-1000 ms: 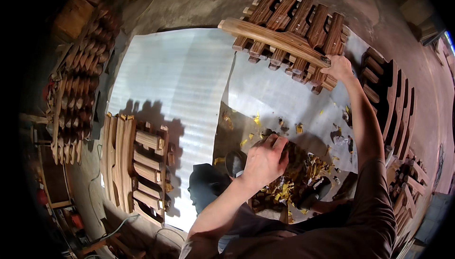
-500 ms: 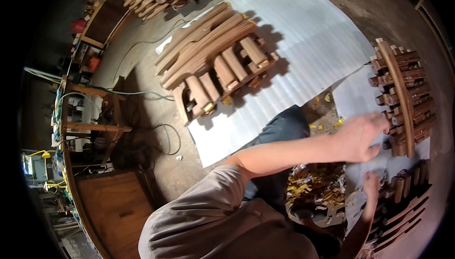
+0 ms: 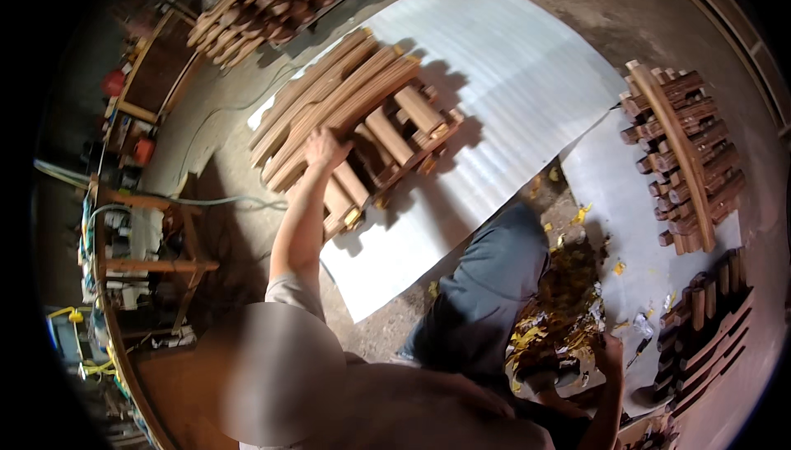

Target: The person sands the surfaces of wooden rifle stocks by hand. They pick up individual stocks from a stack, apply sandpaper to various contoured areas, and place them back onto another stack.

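My left hand (image 3: 327, 149) rests on a stack of brown wooden pieces, its fingers apart over the lower end of a long curved rail (image 3: 346, 108). Short wooden blocks (image 3: 389, 135) lie beside the rails, just to the right of that hand. The stack sits on a white foam sheet (image 3: 527, 63). At the lower right my right hand (image 3: 608, 355) is low beside a heap of yellow and silver scraps (image 3: 544, 326), its fingers bunched; whatever they hold is hidden. A thin dark tool (image 3: 638, 353) lies on the sheet close by.
At the right stands a crosswise stack of dark wooden pieces (image 3: 692, 153) with a long rail on top. Rows of dark blocks (image 3: 700, 302) lie nearer me. A wooden bench (image 3: 156, 266) with cables stands left, and more stacked wood (image 3: 264, 5) at the far left.
My left arm has swung from the right-hand stack across to the rails on the left. The right hand has moved left and nearer to me, beside the scraps. My view has shifted slightly.
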A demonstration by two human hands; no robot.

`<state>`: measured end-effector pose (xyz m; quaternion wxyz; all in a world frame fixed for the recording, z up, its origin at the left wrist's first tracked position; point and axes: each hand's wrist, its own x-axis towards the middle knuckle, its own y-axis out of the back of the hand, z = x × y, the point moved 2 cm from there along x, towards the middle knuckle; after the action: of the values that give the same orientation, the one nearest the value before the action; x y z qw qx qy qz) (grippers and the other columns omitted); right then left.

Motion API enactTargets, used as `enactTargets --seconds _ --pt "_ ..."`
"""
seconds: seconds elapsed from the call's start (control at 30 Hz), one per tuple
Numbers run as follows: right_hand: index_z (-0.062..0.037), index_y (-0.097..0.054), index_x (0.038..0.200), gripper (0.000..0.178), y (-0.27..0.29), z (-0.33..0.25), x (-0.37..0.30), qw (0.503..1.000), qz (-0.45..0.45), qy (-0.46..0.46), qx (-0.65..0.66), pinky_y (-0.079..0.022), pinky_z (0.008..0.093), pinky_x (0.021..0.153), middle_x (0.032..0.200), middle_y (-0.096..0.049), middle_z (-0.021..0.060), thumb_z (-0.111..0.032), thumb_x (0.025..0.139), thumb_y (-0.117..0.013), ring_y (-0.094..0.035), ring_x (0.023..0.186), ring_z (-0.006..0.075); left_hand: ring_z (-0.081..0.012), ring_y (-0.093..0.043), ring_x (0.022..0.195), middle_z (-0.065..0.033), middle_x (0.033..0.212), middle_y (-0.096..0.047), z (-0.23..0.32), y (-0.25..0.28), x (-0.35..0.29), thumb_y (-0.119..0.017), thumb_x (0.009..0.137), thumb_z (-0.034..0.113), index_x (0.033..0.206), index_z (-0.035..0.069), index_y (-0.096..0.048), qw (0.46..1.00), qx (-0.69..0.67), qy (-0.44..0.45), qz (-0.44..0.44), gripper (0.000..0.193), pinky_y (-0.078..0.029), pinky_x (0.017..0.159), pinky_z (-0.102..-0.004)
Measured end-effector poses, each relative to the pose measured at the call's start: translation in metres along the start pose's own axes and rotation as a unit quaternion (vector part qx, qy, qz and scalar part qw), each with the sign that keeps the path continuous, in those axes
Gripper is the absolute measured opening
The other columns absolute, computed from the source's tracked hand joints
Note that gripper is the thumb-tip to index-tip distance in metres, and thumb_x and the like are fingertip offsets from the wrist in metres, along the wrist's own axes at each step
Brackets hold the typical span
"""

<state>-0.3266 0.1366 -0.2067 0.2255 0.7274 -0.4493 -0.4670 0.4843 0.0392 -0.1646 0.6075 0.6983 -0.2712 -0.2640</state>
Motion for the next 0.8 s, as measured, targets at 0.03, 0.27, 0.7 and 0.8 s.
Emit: enactTargets --seconds 0.03,0.27,0.7,0.8 --pt "0.003 -0.057 0.075 0.031 -0.002 0.004 -0.003 1.0 0.027 -0.005 0.002 -0.043 0.0428 0.056 0.064 -0.057 0.019 -0.024 0.083 -0.069 -0.054 0.059 0.033 -0.0371 -0.048 0.126 -0.0195 0.134 -0.05 0.007 -0.003 0.005 -0.075 0.074 0.056 0.133 0.003 -0.047 1.0 -0.009 -0.015 -0.013 0.083 -0.042 0.104 -0.0466" --pt "0.0023 -0.064 0.08 0.027 -0.015 0.007 -0.028 0.995 0.084 -0.042 0.036 -0.047 0.0425 0.061 0.07 -0.063 0.0198 -0.024 0.081 -0.068 -0.062 0.067 0.0352 -0.0376 -0.042 0.132 -0.0217 0.141 -0.044 0.036 0.014 0.019 -0.08 0.065 0.053 0.143 0.005 -0.041 0.996 0.013 0.0 -0.085 0.099 -0.043 0.104 -0.0482" --pt "0.0034 -0.056 0.076 0.032 -0.043 0.006 -0.034 0.992 0.107 0.073 0.011 -0.044 0.0482 0.057 0.068 -0.057 0.0232 -0.025 0.084 -0.067 -0.059 0.065 0.0393 -0.0246 -0.064 0.067 -0.0105 0.081 -0.066 0.007 0.034 0.014 -0.07 0.076 0.035 0.091 0.007 -0.063 0.708 -0.637 0.031 -0.304 0.033 -0.054 0.062 -0.0375" --pt "0.0048 -0.059 0.079 0.033 0.011 -0.007 -0.048 0.975 0.22 0.019 0.006 -0.045 0.0421 0.06 0.071 -0.058 0.0241 -0.026 0.087 -0.067 -0.058 0.062 0.0363 -0.0222 -0.064 0.072 -0.0098 0.079 -0.064 0.172 0.189 -0.088 -0.066 0.081 0.037 0.102 0.003 -0.061 0.604 -0.74 -0.137 -0.263 0.04 -0.053 0.065 -0.0367"
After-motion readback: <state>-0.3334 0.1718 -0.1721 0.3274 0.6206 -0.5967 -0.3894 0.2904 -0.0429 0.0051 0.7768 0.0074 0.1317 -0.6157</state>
